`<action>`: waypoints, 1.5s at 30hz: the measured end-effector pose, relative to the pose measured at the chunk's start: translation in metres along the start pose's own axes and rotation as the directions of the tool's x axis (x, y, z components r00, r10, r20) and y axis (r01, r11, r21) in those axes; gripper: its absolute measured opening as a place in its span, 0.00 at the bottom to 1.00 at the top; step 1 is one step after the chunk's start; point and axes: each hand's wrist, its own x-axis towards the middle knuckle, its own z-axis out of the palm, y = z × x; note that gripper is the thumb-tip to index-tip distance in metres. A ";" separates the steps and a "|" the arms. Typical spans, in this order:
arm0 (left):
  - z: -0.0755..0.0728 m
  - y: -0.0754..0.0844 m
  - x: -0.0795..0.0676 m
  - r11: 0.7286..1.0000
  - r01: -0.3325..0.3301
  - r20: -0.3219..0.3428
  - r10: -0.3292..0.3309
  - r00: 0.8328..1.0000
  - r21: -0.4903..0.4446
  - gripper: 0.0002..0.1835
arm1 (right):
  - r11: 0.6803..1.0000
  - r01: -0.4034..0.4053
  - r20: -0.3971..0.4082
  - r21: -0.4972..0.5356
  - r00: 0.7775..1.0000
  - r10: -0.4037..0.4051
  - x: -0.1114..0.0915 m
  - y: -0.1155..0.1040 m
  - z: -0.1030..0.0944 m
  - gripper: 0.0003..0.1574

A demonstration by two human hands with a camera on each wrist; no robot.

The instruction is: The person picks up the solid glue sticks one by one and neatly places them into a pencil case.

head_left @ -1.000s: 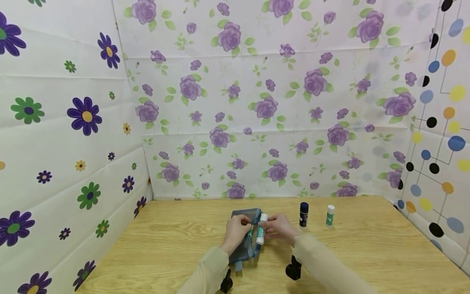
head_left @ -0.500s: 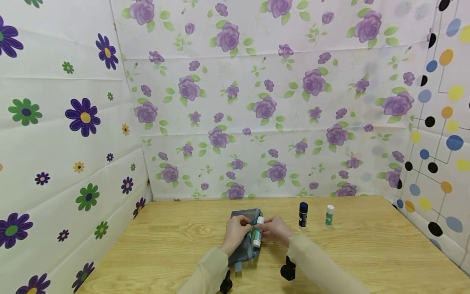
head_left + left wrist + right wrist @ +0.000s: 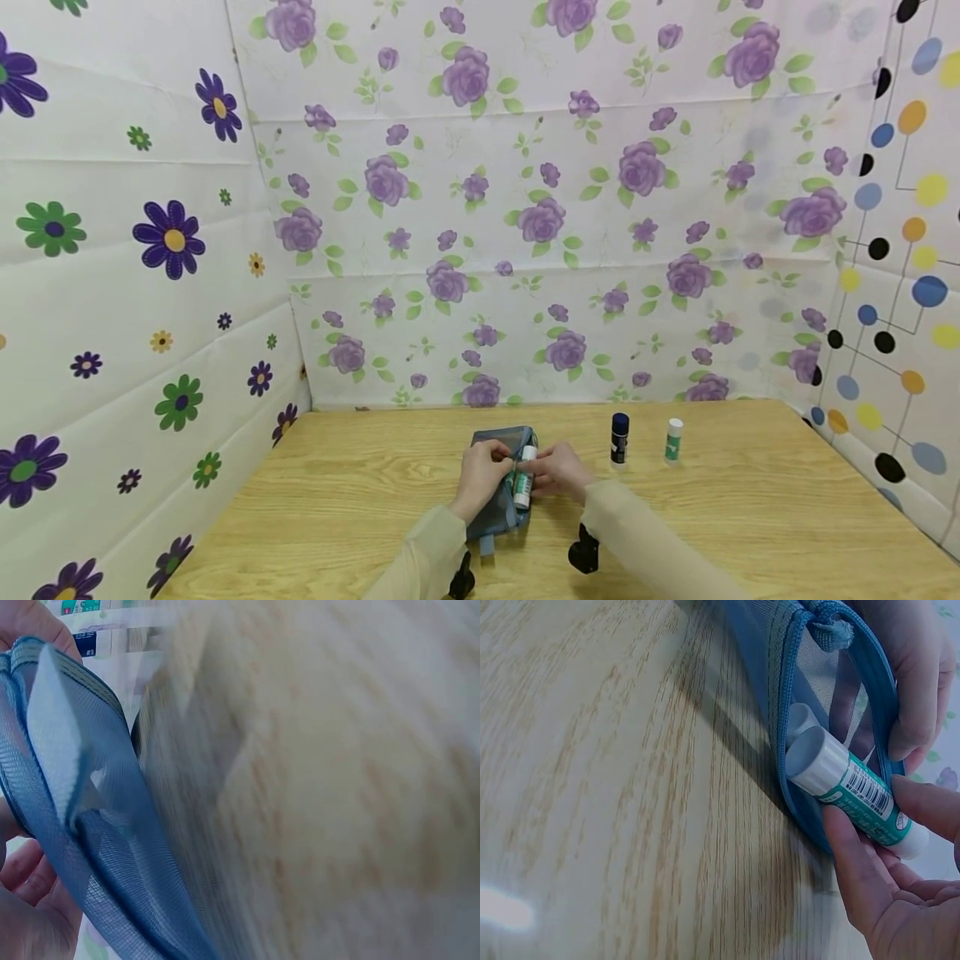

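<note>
A blue mesh zip pouch (image 3: 491, 518) lies on the table with its zip side spread apart. My left hand (image 3: 482, 475) pinches the pouch's edge beside the opening. Between thumb and fingers, my right hand (image 3: 562, 472) holds a white-and-green glue stick (image 3: 522, 490) by its side. In the right wrist view, this glue stick (image 3: 866, 799) lies tilted across the mouth of the pouch, one end inside the zip rim (image 3: 784, 682). Behind it, the white end of another stick (image 3: 801, 720) shows inside the pouch. The left wrist view shows the mesh side (image 3: 142, 847) close up.
To the right on the wooden table (image 3: 360, 492) stand a dark blue glue stick (image 3: 619, 440) and a white-and-green one (image 3: 673, 440), both upright. Flower-patterned sheets (image 3: 495, 208) rise behind the table and at its left.
My right hand has moved left and slightly down with the glue stick, from beside the pouch to within its opening. My left hand has stayed at the pouch's edge.
</note>
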 end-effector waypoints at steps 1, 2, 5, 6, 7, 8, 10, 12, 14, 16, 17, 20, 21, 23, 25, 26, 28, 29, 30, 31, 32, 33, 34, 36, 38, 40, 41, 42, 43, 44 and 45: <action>0.000 0.000 0.000 1.000 -0.003 -0.002 0.003 1.000 0.001 0.04 | 1.000 0.002 0.002 0.002 1.000 -0.002 0.000 0.000 0.000 0.12; 0.000 0.000 0.000 1.000 -0.005 -0.004 0.005 1.000 0.004 0.04 | 1.000 0.002 0.000 -0.002 1.000 -0.002 0.000 0.000 0.001 0.12; 0.000 0.000 0.000 1.000 -0.009 -0.007 0.009 1.000 0.008 0.04 | 0.999 -0.017 -0.037 -0.040 0.999 0.016 -0.002 -0.002 0.005 0.11; -0.001 0.000 0.000 1.000 -0.010 -0.006 0.010 1.000 0.009 0.04 | 0.999 -0.013 -0.037 -0.049 0.999 0.011 -0.003 -0.003 0.006 0.11; -0.001 0.000 0.000 1.000 -0.009 -0.004 0.009 1.000 0.009 0.04 | 0.999 -0.009 -0.033 -0.053 0.999 0.007 -0.002 -0.002 0.006 0.11; -0.001 0.001 0.000 1.000 -0.008 -0.002 0.008 1.000 0.008 0.04 | 0.998 -0.013 -0.040 -0.060 0.999 0.010 -0.002 -0.002 0.006 0.11; -0.001 0.001 0.000 1.000 -0.006 0.004 0.006 1.000 0.005 0.03 | 0.998 -0.013 -0.042 -0.065 0.999 0.011 -0.002 -0.002 0.006 0.11; -0.001 0.001 0.000 1.000 -0.005 0.007 0.005 1.000 0.006 0.03 | 0.997 -0.018 -0.048 -0.069 0.999 0.014 -0.001 -0.002 0.006 0.11; -0.001 0.001 0.000 1.000 -0.004 0.009 0.004 1.000 0.007 0.03 | 0.997 -0.025 -0.054 -0.072 0.998 0.021 -0.001 -0.002 0.006 0.11; -0.001 0.001 0.000 1.000 -0.001 0.010 0.001 1.000 0.006 0.04 | 0.997 -0.034 -0.060 -0.075 0.998 0.030 -0.001 -0.002 0.007 0.10; -0.001 0.001 0.000 1.000 0.002 0.011 -0.002 1.000 0.005 0.04 | 0.996 -0.036 -0.060 -0.080 0.998 0.031 -0.001 -0.002 0.007 0.10; -0.001 0.001 0.000 1.000 0.011 0.014 -0.011 1.000 -0.004 0.04 | 0.995 -0.045 -0.066 -0.091 0.997 0.039 0.000 -0.002 0.007 0.09; -0.001 0.001 0.000 1.000 0.014 0.014 -0.014 1.000 -0.008 0.04 | 0.994 -0.045 -0.068 -0.099 0.997 0.038 0.000 -0.003 0.007 0.09; -0.001 0.001 0.000 1.000 0.022 0.014 -0.022 1.000 -0.016 0.04 | 0.992 -0.041 -0.070 -0.117 0.997 0.033 0.000 -0.003 0.008 0.09; -0.001 0.001 0.000 0.999 0.024 0.013 -0.024 1.000 -0.022 0.04 | 0.990 -0.039 -0.073 -0.134 0.997 0.030 0.001 -0.003 0.008 0.09; -0.002 0.001 0.000 0.999 0.026 0.014 -0.026 1.000 -0.021 0.05 | 0.989 -0.038 -0.074 -0.142 0.997 0.028 0.001 -0.003 0.009 0.09; -0.002 0.001 0.000 1.000 0.027 0.017 -0.027 0.999 -0.015 0.04 | 0.989 -0.038 -0.076 -0.146 0.997 0.028 0.002 -0.002 0.009 0.10; -0.002 0.001 0.000 1.000 0.026 0.018 -0.026 1.000 -0.012 0.05 | 0.988 -0.041 -0.078 -0.147 0.997 0.029 0.002 -0.002 0.009 0.10; -0.001 0.001 0.000 1.000 0.022 0.018 -0.022 1.000 -0.009 0.05 | 0.988 -0.043 -0.080 -0.146 0.996 0.031 0.002 -0.002 0.010 0.10; -0.001 0.001 0.000 1.000 0.023 0.017 -0.023 1.000 -0.005 0.05 | 0.989 -0.046 -0.082 -0.142 0.996 0.034 0.003 -0.001 0.010 0.10; -0.001 0.001 0.000 1.000 0.023 0.017 -0.023 1.000 -0.003 0.04 | 0.989 -0.048 -0.085 -0.142 0.996 0.036 0.003 -0.001 0.010 0.10; -0.001 0.000 0.000 1.000 0.023 0.017 -0.023 1.000 -0.002 0.04 | 0.989 -0.050 -0.087 -0.139 0.996 0.038 0.003 0.000 0.010 0.10; -0.001 0.000 0.000 1.000 0.023 0.016 -0.023 1.000 -0.003 0.04 | 0.989 -0.052 -0.089 -0.139 0.995 0.040 0.004 0.000 0.010 0.10; 0.000 -0.001 0.000 1.000 0.022 0.014 -0.022 1.000 -0.006 0.05 | 0.988 -0.053 -0.093 -0.143 0.995 0.040 0.004 0.001 0.010 0.10; 0.000 -0.001 0.000 1.000 0.030 0.017 -0.030 0.999 -0.008 0.05 | 0.987 -0.052 -0.097 -0.150 0.995 0.038 0.004 0.001 0.010 0.11; 0.000 -0.001 0.001 0.999 0.034 0.018 -0.034 0.999 -0.013 0.05 | 0.986 -0.053 -0.100 -0.158 0.994 0.037 0.004 0.002 0.010 0.11; 0.000 -0.001 0.001 0.999 0.035 0.016 -0.035 0.999 -0.011 0.05 | 0.986 -0.051 -0.101 -0.159 0.994 0.035 0.004 0.001 0.010 0.11; 0.000 -0.001 0.001 0.999 0.034 0.016 -0.034 0.999 -0.012 0.05 | 0.986 -0.049 -0.102 -0.158 0.994 0.034 0.004 0.002 0.010 0.11; 0.000 -0.001 0.001 0.999 0.037 0.016 -0.037 0.999 -0.010 0.05 | 0.986 -0.047 -0.102 -0.159 0.994 0.031 0.004 0.002 0.010 0.11; 0.000 -0.002 0.002 0.999 0.034 0.014 -0.034 0.999 -0.008 0.05 | 0.986 -0.044 -0.101 -0.159 0.994 0.028 0.004 0.002 0.009 0.11; 0.000 -0.002 0.002 0.999 0.032 0.014 -0.032 0.999 -0.008 0.04 | 0.986 -0.041 -0.101 -0.160 0.995 0.025 0.005 0.002 0.009 0.10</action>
